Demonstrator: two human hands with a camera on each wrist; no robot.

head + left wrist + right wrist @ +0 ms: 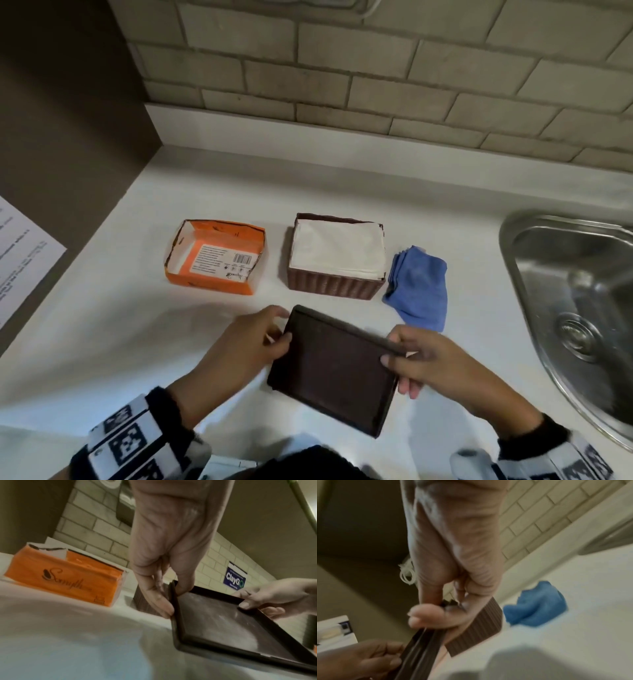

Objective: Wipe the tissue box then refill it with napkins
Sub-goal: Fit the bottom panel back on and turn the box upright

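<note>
1. Both hands hold a flat, dark brown rectangular lid (334, 371) with a raised rim, its hollow side turned up, just above the white table (120, 342) near its front edge.
2. The left hand (239, 346) pinches the lid's left rim — thumb on the inner face, fingers (159, 601) curled round the outside.
3. The right hand (442, 366) pinches the right rim likewise, thumb on top, fingers underneath.
4. Behind the lid stands the brown ribbed rectangular tissue box (334, 257), open on top and filled with a stack of white napkins (337, 248).
5. To its left, apart from it, sits an opened orange cardboard napkin carton (215, 257).
6. A folded blue microfibre cloth (418, 287) lies just right of the box, between it and a steel sink (582, 298).
</note>
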